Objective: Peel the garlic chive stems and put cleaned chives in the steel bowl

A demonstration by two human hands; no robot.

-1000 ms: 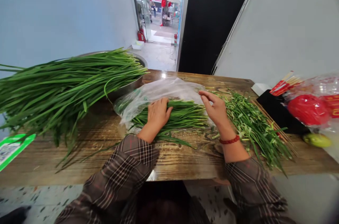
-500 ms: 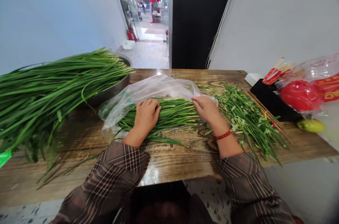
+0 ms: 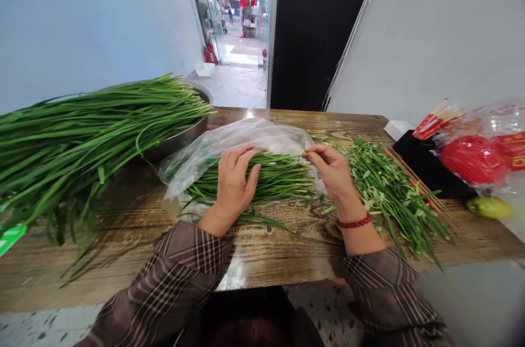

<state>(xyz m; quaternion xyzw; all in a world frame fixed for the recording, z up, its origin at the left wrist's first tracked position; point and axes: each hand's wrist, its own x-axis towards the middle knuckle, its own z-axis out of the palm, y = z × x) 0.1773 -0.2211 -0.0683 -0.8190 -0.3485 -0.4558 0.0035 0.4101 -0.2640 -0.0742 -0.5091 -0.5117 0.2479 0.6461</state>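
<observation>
A bundle of garlic chives point(image 3: 283, 177) lies on a clear plastic bag point(image 3: 254, 131) in the middle of the wooden table. My left hand point(image 3: 238, 180) rests over the leafy side of the bundle, its fingers stretched and the thumb apart. At the pale stem ends on the right, my right hand point(image 3: 334, 172) pinches the tip of a chive stalk point(image 3: 302, 155) between thumb and fingers. To its right spreads a loose heap of chive trimmings point(image 3: 385, 188). Some stray leaves lie in front of the bundle.
On the left, a metal bowl point(image 3: 188, 134) carries a large pile of long chives point(image 3: 102, 122). At the right stand a black box point(image 3: 426, 163) with wrapped chopsticks point(image 3: 435, 120), a red plastic-wrapped bundle point(image 3: 473, 160), thin sticks and a yellow-green fruit point(image 3: 489, 207).
My left hand has lifted slightly and its fingers have spread. My right hand has turned, now pinching a stalk end. The view has shifted a little left.
</observation>
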